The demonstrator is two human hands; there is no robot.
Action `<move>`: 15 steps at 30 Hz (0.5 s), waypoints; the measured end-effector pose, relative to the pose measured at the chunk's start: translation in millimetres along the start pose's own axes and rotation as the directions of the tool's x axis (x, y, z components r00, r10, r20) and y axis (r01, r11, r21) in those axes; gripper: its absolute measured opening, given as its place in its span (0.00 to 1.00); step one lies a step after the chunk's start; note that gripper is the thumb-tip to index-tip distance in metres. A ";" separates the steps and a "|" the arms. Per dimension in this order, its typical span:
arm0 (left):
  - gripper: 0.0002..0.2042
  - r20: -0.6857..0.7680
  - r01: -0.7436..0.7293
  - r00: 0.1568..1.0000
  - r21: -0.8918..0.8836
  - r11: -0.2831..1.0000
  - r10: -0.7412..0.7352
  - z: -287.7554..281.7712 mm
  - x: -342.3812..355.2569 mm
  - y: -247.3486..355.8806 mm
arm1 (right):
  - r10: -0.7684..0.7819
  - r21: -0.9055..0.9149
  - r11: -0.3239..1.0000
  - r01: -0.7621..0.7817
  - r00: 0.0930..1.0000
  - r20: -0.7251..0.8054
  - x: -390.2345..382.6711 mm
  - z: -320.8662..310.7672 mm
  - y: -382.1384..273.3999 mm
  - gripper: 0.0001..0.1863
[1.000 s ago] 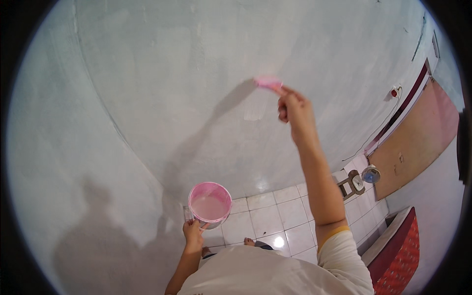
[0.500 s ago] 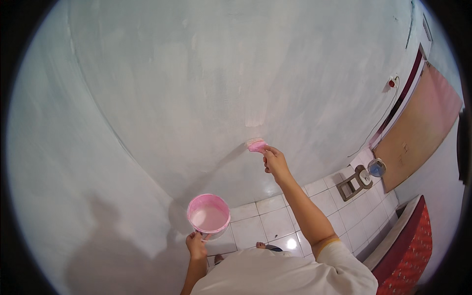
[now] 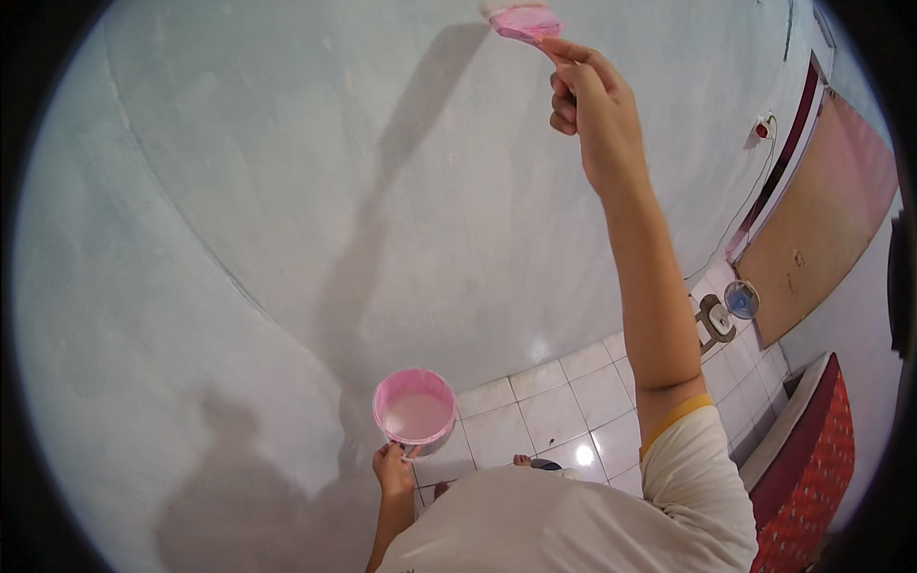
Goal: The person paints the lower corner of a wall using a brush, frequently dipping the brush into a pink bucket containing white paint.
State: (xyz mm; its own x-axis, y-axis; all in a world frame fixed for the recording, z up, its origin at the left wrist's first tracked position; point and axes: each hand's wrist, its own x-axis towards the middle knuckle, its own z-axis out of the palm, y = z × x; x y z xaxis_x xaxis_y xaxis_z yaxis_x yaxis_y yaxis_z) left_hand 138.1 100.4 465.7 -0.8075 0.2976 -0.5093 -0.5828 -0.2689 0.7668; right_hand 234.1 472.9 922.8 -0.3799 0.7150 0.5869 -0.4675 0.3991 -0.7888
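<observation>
Above, at the wall (image 3: 287,143), a pink brush (image 3: 525,23) is pinched by the fingers of the right hand (image 3: 602,110); below, a pink bucket (image 3: 413,378) is grasped by those of the left hand (image 3: 392,470).

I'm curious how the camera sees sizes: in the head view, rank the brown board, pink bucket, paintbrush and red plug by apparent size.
Largest to smallest:
1. brown board
2. pink bucket
3. paintbrush
4. red plug

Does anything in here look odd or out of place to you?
A small dark speck stands out against the pale floor tiles; it's too small to identify. The brown board at right has dark marks, possibly damage. The bucket in the left hand looks ordinary.
</observation>
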 end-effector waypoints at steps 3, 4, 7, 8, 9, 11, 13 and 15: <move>0.10 -0.030 0.010 0.999 -0.004 1.000 -0.010 3.1 0.3 -2.5 | -0.033 0.020 0.999 0.033 0.999 -0.019 -19.0 -8.8 56.5 0.15; 0.10 -0.025 0.024 0.999 0.001 1.000 -0.024 4.8 1.6 -2.9 | 0.003 0.047 0.999 -0.002 1.000 -0.021 -31.9 -14.0 85.8 0.15; 0.10 -0.027 0.024 0.999 0.006 1.000 -0.024 -2.0 2.0 2.8 | 0.180 -0.013 0.984 -0.180 0.984 0.004 -95.8 -26.7 187.0 0.15; 0.10 -0.029 0.026 0.999 0.007 1.000 -0.025 -1.3 1.4 2.6 | 0.234 -0.020 0.972 -0.234 0.972 0.015 -122.9 -32.9 218.6 0.15; 0.10 -0.053 0.020 0.998 0.014 1.000 -0.019 -1.6 0.4 2.8 | 0.349 0.017 0.937 -0.349 0.937 0.030 -152.5 -37.8 251.1 0.15; 0.09 -0.066 0.023 0.998 0.026 0.999 -0.021 3.1 2.6 -1.7 | 0.520 0.029 0.853 -0.521 0.853 0.039 -210.3 -55.3 300.4 0.14; 0.09 -0.065 0.030 0.998 0.041 0.999 -0.027 -0.2 4.7 1.6 | 0.636 -0.009 0.771 -0.636 0.771 0.005 -263.6 -64.7 336.4 0.14; 0.10 -0.082 0.013 0.997 0.055 0.998 -0.008 -5.1 6.1 2.9 | 0.689 -0.022 0.725 -0.689 0.725 -0.022 -302.0 -67.3 358.8 0.13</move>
State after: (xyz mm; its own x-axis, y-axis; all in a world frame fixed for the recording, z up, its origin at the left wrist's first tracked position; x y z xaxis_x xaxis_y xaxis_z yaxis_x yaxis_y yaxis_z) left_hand 131.0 96.7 462.9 -0.8074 0.2242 -0.5458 -0.5872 -0.2141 0.7806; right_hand 234.8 438.8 450.3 -0.5796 0.8057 -0.1217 -0.0591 -0.1905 -0.9799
